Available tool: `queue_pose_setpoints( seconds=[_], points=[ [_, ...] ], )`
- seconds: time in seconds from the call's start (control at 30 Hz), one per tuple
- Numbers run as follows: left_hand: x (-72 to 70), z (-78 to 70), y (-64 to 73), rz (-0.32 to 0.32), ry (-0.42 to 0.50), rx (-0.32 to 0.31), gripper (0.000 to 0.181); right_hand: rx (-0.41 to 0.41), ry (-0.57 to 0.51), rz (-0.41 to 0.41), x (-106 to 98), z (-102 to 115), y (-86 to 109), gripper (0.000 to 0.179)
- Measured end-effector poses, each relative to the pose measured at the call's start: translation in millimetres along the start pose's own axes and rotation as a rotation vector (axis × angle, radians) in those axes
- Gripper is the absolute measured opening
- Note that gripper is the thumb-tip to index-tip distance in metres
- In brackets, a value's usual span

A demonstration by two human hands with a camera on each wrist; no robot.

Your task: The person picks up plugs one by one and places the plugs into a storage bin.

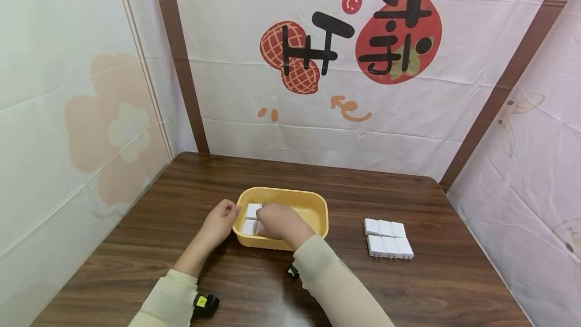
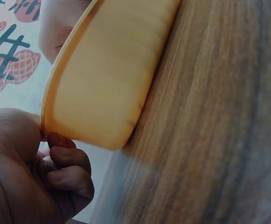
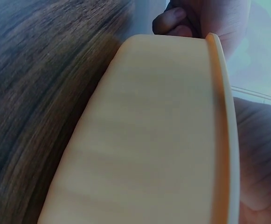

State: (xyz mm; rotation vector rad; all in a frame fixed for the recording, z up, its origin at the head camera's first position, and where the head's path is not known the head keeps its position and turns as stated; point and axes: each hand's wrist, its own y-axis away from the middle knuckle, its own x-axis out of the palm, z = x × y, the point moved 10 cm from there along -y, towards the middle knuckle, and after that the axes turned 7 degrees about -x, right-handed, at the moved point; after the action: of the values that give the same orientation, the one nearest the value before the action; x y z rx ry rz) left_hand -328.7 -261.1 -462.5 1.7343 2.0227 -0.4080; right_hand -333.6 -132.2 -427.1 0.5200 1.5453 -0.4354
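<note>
A yellow plastic basin (image 1: pixel 317 206) sits on the table. My left hand (image 1: pixel 221 221) pinches its left rim between thumb and curled fingers, as the left wrist view shows. Inside the basin's left part lie white square plug-like blocks (image 1: pixel 253 210), partly covered by my right hand (image 1: pixel 281 221). That hand reaches down over the basin's front rim, fingers bent, against a white block (image 1: pixel 260 228) at its left side. Its fingertips are hidden, so whether they grip this block cannot be told. In the right wrist view the basin wall (image 3: pixel 149 130) hides them too.
To the right on the brown wooden table (image 1: pixel 436 286), several white blocks (image 1: pixel 388 247) with thin metal prongs lie in two rows. Printed cloth walls (image 1: pixel 218 140) stand behind and at both sides. Each wrist wears a black strap device (image 1: pixel 206 305).
</note>
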Motion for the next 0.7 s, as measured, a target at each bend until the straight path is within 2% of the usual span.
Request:
queue_pose_setpoints(
  seconds=[0.43, 0.7],
  points=[
    [-1.4, -3.7, 1.0, -0.024, -0.036, 0.018, 0.026, 0.006, 0.071, -0.012, 1.8, 0.9, -1.1, 0.025],
    [-0.9, -2.5, 0.0, -0.021, -0.033, 0.012, 0.025, 0.021, 0.045, 0.006, 2.6, -1.2, -1.3, 0.022]
  ],
)
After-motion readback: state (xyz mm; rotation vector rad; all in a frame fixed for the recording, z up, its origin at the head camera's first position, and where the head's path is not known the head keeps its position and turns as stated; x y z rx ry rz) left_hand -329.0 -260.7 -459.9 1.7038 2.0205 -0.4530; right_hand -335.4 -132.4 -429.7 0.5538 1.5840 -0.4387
